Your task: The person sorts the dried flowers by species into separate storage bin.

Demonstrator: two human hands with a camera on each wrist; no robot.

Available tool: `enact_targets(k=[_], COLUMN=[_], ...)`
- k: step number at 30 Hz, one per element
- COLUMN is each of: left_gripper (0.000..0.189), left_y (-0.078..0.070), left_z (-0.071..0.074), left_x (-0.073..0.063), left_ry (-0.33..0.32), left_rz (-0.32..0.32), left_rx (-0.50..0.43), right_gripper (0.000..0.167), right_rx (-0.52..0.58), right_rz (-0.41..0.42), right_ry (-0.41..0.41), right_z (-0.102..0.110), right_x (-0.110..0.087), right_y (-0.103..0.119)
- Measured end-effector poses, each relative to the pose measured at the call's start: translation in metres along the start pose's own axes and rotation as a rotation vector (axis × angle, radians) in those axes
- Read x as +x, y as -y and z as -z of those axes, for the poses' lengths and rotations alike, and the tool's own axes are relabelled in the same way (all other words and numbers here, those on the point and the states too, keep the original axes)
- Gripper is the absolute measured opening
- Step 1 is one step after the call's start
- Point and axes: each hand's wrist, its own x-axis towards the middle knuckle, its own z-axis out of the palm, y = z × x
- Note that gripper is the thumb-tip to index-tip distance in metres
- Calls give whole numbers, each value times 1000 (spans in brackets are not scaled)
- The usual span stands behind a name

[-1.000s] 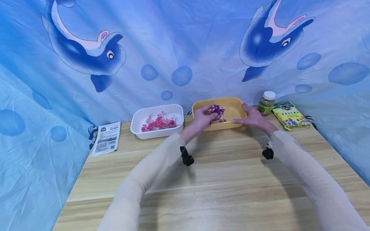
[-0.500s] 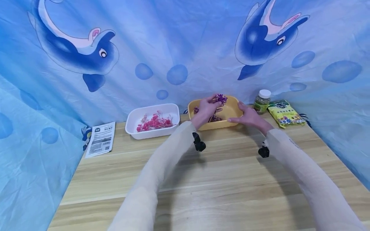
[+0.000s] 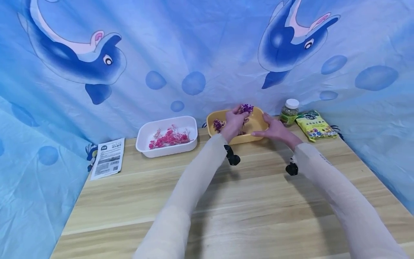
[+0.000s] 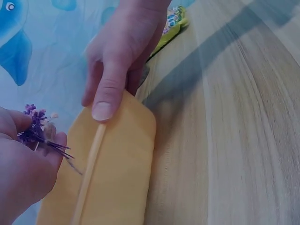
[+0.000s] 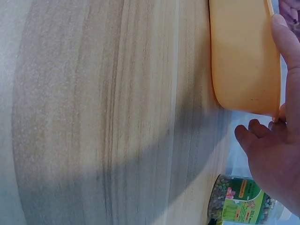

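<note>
In the head view, a yellow plastic basin [image 3: 257, 124] stands at the back of the table, with more purple dried flowers [image 3: 218, 125] at its left end. Over the basin, my left hand [image 3: 233, 124] pinches a small bunch of purple dried flowers [image 3: 247, 109]. The left wrist view shows thin stems poking out past the fingers, and a pale bloom among the purple ones. My right hand [image 3: 277, 130] holds the basin's right end, its thumb lying on the near rim and the other fingers round the end wall.
Left of the basin stands a white basin [image 3: 141, 142] with pink dried flowers [image 3: 169, 137]. A white-lidded jar [image 3: 289, 112] and a yellow packet [image 3: 315, 126] are to the right. A printed white packet [image 3: 108, 158] lies at far left. A blue dolphin curtain [image 3: 207, 46] hangs behind.
My left hand has moved right and toward the basin's far side with the bunch, uncovering the flowers at the left end. My right hand stays on the basin. The head view has shifted slightly.
</note>
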Motion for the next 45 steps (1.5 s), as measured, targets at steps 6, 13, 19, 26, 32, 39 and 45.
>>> enact_targets(k=[6,13,19,26,32,39,45], left_gripper=[47,48,47,43,43,42,43], left_y=[5,7,10,12,14,12,9], left_z=[-5,-8,-10,-7,-3,3,9], left_x=[1,0,-1,-3,1,4,2], left_ry=[-40,-76,-68,-63,-45,-13,23], left_rz=[-17,-7,9,-2,-31,-60,-73], left_rx=[18,25,28,134,177,227,272], right_gripper=[124,121,123,124,125,123,123], right_rx=[-8,-11,-20,-34,-36,-38,-41], right_rz=[6,8,14,23,21,16,8], right_ry=[-12,-7,-3,3,-11,-7,5], right_z=[-1,-3,-4,-4,-4,-2,0], right_x=[2,3,4,4,4,2,0], right_y=[2,3,3,3,2,2,0])
